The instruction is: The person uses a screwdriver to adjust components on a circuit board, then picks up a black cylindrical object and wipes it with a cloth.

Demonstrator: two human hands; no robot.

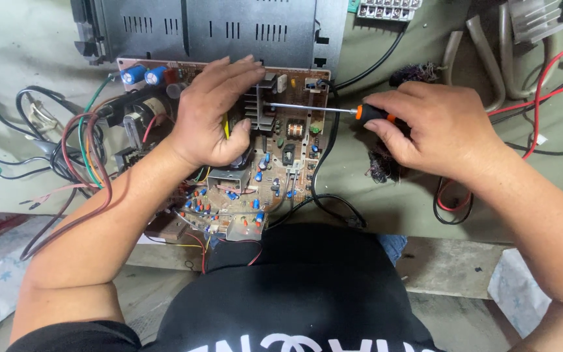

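Circuit board (pixel 275 163) centre frame, stiff but fragile; best held by edges | left hand (pixel 213 114) fingers together, pressing flat on it | right hand (pixel 434 127) clamped on screwdriver (pixel 333 109), tip at black heatsink (pixel 260 107) | loose wires (pixel 76 156) left.

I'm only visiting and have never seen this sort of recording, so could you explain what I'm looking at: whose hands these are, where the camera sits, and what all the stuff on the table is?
There is one picture, taken by a camera worn on a person's head, looking down at their own two bare hands; no machine is involved. On the greenish table lies a circuit board crowded with small coloured parts. The left hand rests on the board, pressing it down. The right hand grips a screwdriver with an orange and black handle, its thin shaft pointing sideways at a ribbed metal block on the board. Around it lie loose wires, red and black cables and a dark slotted casing.
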